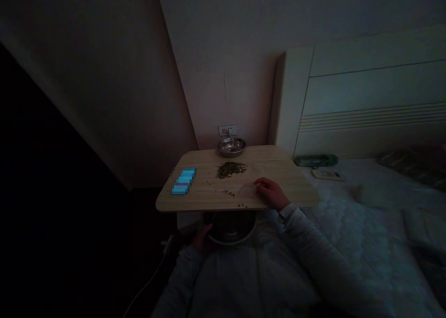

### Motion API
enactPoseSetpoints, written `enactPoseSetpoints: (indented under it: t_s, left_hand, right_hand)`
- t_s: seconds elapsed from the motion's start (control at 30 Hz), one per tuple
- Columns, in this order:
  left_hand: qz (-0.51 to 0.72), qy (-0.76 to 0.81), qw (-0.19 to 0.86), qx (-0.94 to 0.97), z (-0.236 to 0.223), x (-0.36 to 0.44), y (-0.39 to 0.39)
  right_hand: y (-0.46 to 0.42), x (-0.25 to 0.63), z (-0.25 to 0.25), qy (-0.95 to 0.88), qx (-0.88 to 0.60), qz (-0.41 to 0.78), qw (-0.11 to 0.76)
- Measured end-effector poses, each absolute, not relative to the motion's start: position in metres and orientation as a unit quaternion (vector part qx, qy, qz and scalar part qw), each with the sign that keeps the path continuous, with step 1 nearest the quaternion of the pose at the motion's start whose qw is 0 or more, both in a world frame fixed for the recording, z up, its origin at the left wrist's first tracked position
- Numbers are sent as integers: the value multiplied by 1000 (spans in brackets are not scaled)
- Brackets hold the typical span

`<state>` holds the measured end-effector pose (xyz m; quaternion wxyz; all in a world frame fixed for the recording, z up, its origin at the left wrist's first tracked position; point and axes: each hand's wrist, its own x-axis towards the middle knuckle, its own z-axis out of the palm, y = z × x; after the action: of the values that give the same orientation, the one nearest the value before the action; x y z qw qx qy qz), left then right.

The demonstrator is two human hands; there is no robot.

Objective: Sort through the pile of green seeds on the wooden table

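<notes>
My right hand (272,194) is over the right half of the small wooden table (195,157), its fingers closed on a thin see-through piece (247,188) that looks like clear plastic. To the left of it lie a few small dark grains (229,193), and a bigger pile of the same grains (230,168) sits farther back. Several more are near the front edge. Below that edge, my left hand (204,238) grips the left rim of a metal bowl (232,238) held at my lap. The bowl's inside is dark, so its contents are unclear.
A shiny steel bowl (231,147) stands at the table's back edge, under a wall socket (227,130). A lit phone (183,181) lies at the left. On the bed to the right are a green bottle-like object (316,160) and a pale device (327,175).
</notes>
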<state>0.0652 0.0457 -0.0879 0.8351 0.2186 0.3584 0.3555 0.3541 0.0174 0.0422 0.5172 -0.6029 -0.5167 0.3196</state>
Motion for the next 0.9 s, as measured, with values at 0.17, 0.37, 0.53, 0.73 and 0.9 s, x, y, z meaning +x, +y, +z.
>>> enactPoseSetpoints:
  t_s: [0.17, 0.37, 0.53, 0.73, 0.9]
  left_hand:
    - [363, 365, 828, 223, -85, 65, 44]
    - [356, 400, 814, 225, -68, 66, 38]
    - [366, 441, 791, 214, -64, 73, 37]
    - [377, 433, 793, 205, -71, 71, 39]
    - [370, 417, 803, 211, -67, 75, 36]
  right_hand:
    - [16, 355, 43, -532, -612, 298, 504]
    - [18, 356, 39, -513, -624, 281, 519]
    - [20, 356, 37, -526, -636, 250, 506]
    - [26, 354, 29, -564, -664, 162, 463]
    - [27, 358, 22, -606, -631, 60, 481]
